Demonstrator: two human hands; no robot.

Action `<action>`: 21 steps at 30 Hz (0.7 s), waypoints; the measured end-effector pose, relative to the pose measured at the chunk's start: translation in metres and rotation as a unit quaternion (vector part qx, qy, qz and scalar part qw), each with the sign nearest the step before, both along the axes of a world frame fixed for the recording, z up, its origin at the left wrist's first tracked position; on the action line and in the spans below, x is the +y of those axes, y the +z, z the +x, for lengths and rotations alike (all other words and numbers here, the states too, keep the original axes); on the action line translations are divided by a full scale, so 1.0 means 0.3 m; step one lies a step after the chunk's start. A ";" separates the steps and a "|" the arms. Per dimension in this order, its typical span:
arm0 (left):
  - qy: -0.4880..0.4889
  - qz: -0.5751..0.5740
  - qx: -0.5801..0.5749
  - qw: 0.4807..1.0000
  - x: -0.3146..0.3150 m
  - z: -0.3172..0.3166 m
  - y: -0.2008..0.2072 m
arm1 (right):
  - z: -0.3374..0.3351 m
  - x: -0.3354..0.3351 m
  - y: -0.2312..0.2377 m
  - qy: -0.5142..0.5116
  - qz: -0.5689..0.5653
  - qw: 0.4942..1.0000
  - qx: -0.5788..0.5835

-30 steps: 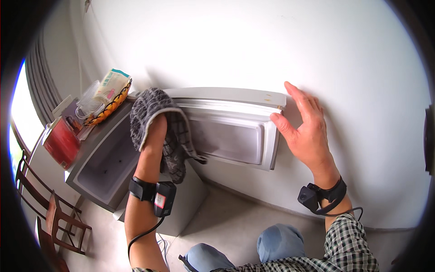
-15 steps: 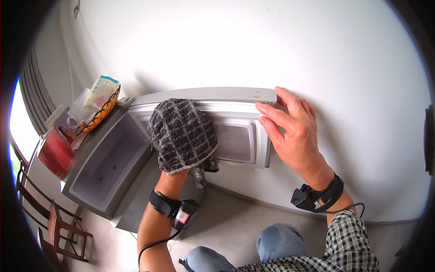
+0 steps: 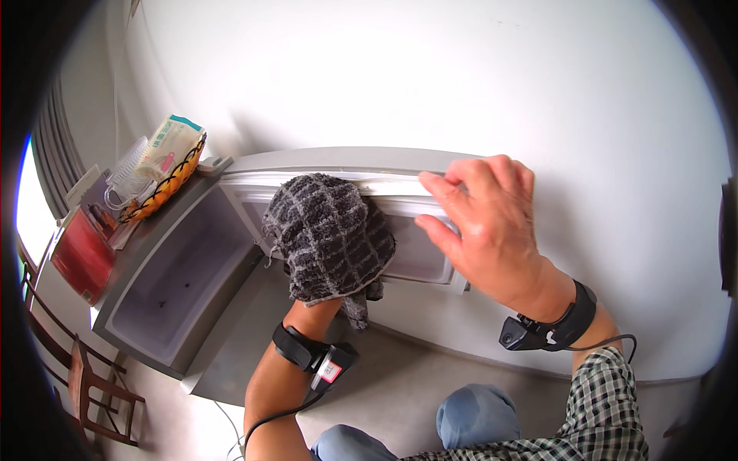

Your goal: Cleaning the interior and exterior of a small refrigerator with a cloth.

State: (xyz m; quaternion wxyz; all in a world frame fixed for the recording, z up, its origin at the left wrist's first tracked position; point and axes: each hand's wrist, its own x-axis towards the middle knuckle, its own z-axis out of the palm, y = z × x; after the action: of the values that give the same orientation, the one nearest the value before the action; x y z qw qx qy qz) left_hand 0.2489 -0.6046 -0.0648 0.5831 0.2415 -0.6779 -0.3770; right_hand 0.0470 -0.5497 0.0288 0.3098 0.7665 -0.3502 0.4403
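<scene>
A dark grey checked towel (image 3: 330,238) is draped over my left hand, hiding its fingers, and lies against the inner side of the open refrigerator door (image 3: 415,157). Bare skin of my left hand (image 3: 314,309) shows only at the wrist below the cloth. My right hand (image 3: 488,223) is at the right end of the door, fingers bent over its edge and thumb on the inner side. Its index fingertip meets the white door gasket (image 3: 384,187), which looks slightly pulled out there. What the other fingertips touch is hidden.
Left of the door is the open refrigerator compartment (image 3: 181,261). On its top stand a woven basket (image 3: 173,180) with a packet and clear plastic items, and a red box (image 3: 83,261). A wooden chair (image 3: 96,380) stands at lower left; a white wall (image 3: 615,192) rises behind the door.
My left hand and the towel have shifted right along the door. My right hand's fingers, stretched over the door's corner before, are now more bent and at the gasket.
</scene>
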 end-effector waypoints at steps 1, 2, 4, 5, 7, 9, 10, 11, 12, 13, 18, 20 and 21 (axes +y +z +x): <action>0.071 -0.058 -0.088 0.992 -0.001 0.000 0.005 | 0.019 -0.007 0.002 -0.010 0.007 1.000 0.024; 0.140 -0.115 -0.175 0.968 -0.001 -0.001 0.009 | 0.037 -0.016 0.003 -0.020 0.014 0.999 0.048; 0.047 -0.061 -0.074 0.994 0.003 -0.008 0.015 | 0.055 -0.030 0.003 -0.024 0.020 0.998 0.051; -0.045 -0.006 0.026 0.999 0.007 -0.008 0.021 | 0.059 -0.034 0.007 -0.030 0.017 0.998 0.047; 0.109 -0.109 -0.147 0.977 0.018 -0.006 0.036 | 0.064 -0.043 0.012 -0.037 0.014 0.998 0.044; 0.254 -0.204 -0.311 0.893 0.016 -0.006 0.036 | 0.065 -0.059 0.008 -0.028 0.004 0.999 0.038; 0.241 -0.185 -0.305 0.903 0.016 -0.004 0.030 | 0.068 -0.061 0.004 -0.027 0.004 0.999 0.038; 0.228 -0.166 -0.298 0.912 0.015 -0.001 0.024 | 0.071 -0.064 0.001 -0.029 -0.005 0.999 0.037; 0.229 -0.166 -0.299 0.911 0.012 0.007 0.018 | 0.074 -0.067 -0.003 -0.030 -0.013 0.999 0.036; 0.185 -0.127 -0.242 0.944 0.009 0.018 0.012 | 0.072 -0.071 -0.009 -0.028 -0.013 0.999 0.035; 0.050 -0.031 -0.054 0.997 0.044 0.055 0.024 | 0.053 -0.081 -0.031 -0.031 -0.063 0.997 0.034; -0.035 0.015 -0.026 0.999 0.046 0.058 0.060 | 0.055 -0.072 -0.032 -0.035 -0.062 0.997 0.035; -0.146 0.007 0.054 0.988 0.074 0.032 0.091 | 0.051 -0.074 -0.034 -0.042 -0.059 0.997 0.039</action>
State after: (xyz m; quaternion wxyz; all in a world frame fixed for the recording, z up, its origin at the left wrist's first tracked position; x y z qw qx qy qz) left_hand 0.2586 -0.5825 -0.0377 0.5558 0.1228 -0.6710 -0.4753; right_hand 0.0623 -0.5719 0.0185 0.3865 0.7480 -0.3431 0.4164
